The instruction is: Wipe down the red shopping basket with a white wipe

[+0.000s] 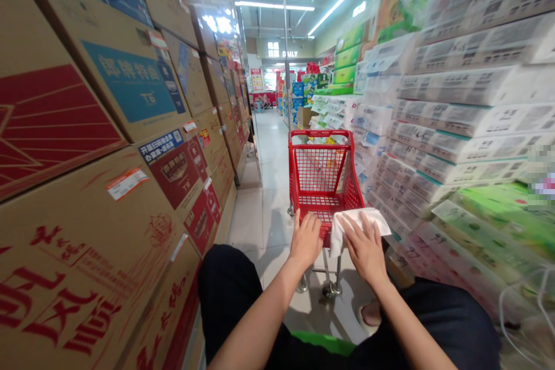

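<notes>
A red plastic shopping cart (pixel 323 167) stands right in front of my knees, its mesh basket holding nothing that I can see. My left hand (pixel 307 238) grips the near left corner of the basket rim, fingers bent over the edge. Over the near right part of the rim lies a white cloth (pixel 377 221), partly hanging down the front. My right hand (pixel 363 245) holds this cloth against the rim, its fingers spread across it. The undersides of both hands are hidden.
Stacked cardboard boxes (pixel 82 225) line the left side closely. Tall piles of white-wrapped packs (pixel 451 110) and green packs (pixel 472 231) rise on the right. Between them a tiled aisle (pixel 271 144) runs ahead past a thin metal pole (pixel 286 40). A green seat (pixel 323 342) shows beneath me.
</notes>
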Available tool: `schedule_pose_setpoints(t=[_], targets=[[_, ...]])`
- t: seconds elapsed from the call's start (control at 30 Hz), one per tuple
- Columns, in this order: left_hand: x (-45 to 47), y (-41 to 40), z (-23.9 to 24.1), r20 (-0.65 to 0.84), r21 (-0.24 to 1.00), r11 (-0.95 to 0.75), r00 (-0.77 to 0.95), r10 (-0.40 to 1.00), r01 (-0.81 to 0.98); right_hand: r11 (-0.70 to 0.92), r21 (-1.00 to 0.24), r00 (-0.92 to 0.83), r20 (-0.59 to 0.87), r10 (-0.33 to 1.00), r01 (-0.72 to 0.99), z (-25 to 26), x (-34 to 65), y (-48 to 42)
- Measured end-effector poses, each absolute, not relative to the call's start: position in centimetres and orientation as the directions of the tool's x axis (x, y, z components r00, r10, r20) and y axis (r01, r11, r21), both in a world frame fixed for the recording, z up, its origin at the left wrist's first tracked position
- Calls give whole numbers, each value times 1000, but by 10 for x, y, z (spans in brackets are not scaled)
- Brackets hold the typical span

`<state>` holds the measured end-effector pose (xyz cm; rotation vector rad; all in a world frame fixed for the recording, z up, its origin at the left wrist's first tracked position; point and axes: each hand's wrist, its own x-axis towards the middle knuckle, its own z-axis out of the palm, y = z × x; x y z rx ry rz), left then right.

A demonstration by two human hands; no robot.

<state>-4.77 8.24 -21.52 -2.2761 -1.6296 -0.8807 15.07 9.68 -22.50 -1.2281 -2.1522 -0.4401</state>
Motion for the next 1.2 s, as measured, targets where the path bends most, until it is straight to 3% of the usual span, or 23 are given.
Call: schedule_pose_setpoints(t=[0.13,0.47,0.73,1.03,1.2], targets=[[-41,84,-216,581,184,-371,204,788,910,454,-79,-285,679,677,888,-231,150,96],[-48,79,-215,566,144,-386,244,788,911,593,26,-477,622,621,805,-232,138,86],[-38,79,-216,578,174,-379,217,786,909,495,-98,-304,683,664,863,-234,161,94],[-45,76,-214,559,117,-385,259,787,916,628,62,-535,591,603,776,-227,136,84],[-47,78,-214,564,117,-384,258,785,916,506,24,-406,631,661,862,-223,175,92]])
